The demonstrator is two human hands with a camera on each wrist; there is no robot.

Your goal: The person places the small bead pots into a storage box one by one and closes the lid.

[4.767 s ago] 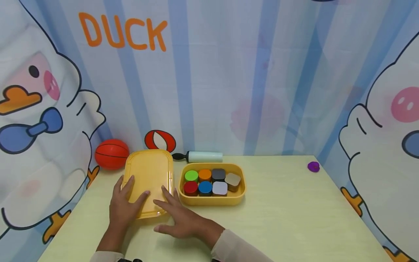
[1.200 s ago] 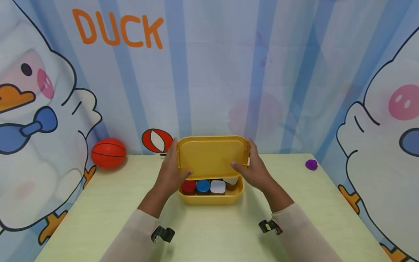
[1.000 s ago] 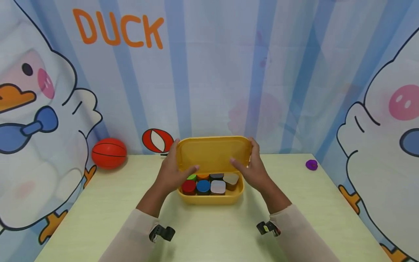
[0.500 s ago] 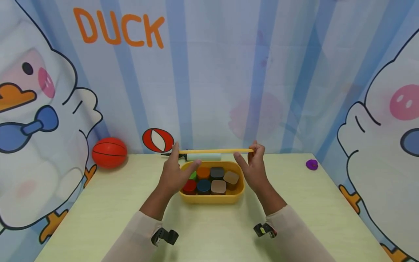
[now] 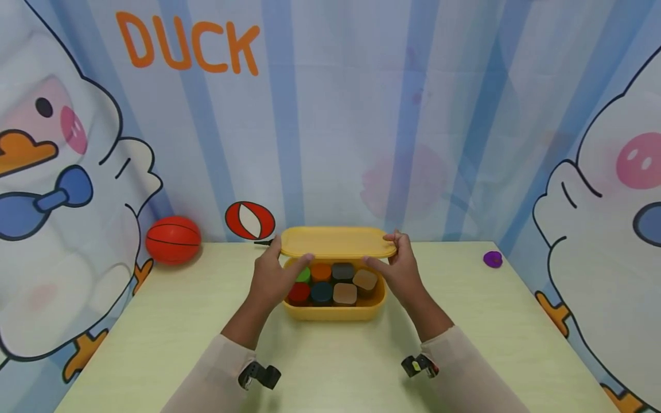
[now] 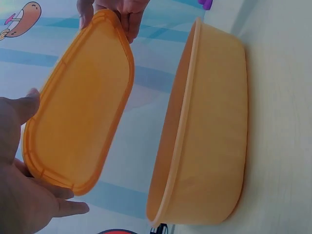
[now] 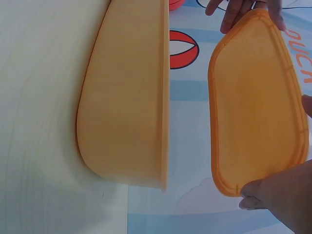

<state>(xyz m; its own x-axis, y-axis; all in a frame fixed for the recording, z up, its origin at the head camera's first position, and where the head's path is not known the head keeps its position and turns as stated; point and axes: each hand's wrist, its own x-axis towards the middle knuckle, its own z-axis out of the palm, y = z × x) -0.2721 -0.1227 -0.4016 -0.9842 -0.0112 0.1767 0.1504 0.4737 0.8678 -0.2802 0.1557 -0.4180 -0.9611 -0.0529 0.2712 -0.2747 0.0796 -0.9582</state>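
A yellow plastic lid is held level above the back of a yellow box. My left hand grips its left end and my right hand its right end, thumbs toward me. Both wrist views show a gap between the raised lid and the box. Inside the box stand several small capped pots in two rows, among them a red pot, an orange pot and a dark grey pot. My left thumb overlaps the green pot.
A red ball sits at the table's back left. Behind the lid lies a pump, mostly hidden, its black tip showing. A small purple object is near the back right corner. A printed curtain hangs behind the table.
The lid, earlier flat on the table left of the box, is now lifted over it. It tilted from underside-facing, through edge-on, to showing its top, and came slightly lower and nearer.
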